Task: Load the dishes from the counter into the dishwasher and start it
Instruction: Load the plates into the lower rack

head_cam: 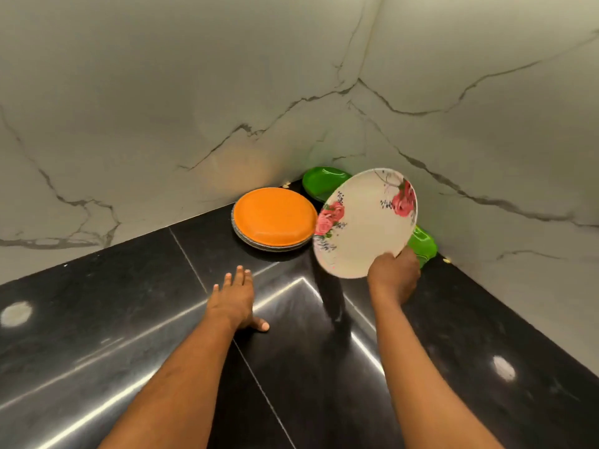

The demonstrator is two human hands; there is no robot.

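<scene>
Table: black and glossy, with glare streaks. A wet patch would not show on it. Our left grip is released, fingers spread, low near the table's middle. We cannot tell whether the palm bears on the surface. If we lean there, it may slide.

Floral plate: lifted and tilted over the table's back right corner. Our right grip grasps it by the lower rim only. Risk: a one-point hold on a wide plate lets it swing or slip, and it could strike the wall or the dishes behind it.

Orange plate: tops a stack at the back edge, just left of the floral plate. A careless swing could clip it. We cannot count the grey plates beneath.

Green dish: largely hidden behind the floral plate. A second green piece shows lower right, and whether these are one dish or two is unclear.

The right fingers behind the rim are hidden. The dishwasher is out of view.
</scene>
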